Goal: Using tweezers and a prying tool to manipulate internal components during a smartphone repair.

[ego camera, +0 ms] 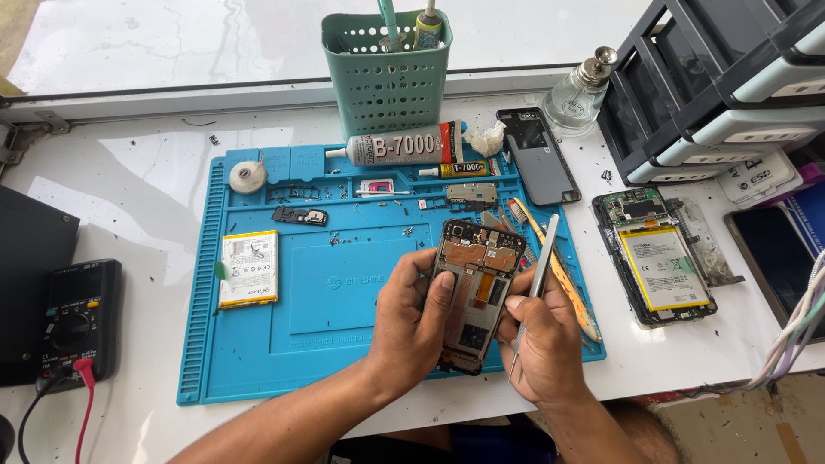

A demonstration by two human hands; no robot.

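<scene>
Now both hands grip: left hand (418, 322) clasps an opened phone (474, 294) (back off), right hand (537, 344) pinches tweezers (536, 288).

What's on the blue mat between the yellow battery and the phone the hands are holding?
Nothing big: between the yellow battery and the opened phone, the head view shows only bare blue mat.

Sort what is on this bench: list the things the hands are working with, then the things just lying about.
In hand:
left hand holds the opened phone
right hand holds the tweezers

Lying about:
loose battery on the blue mat
glue tubes
second opened phone
back cover
meter
green basket
</scene>
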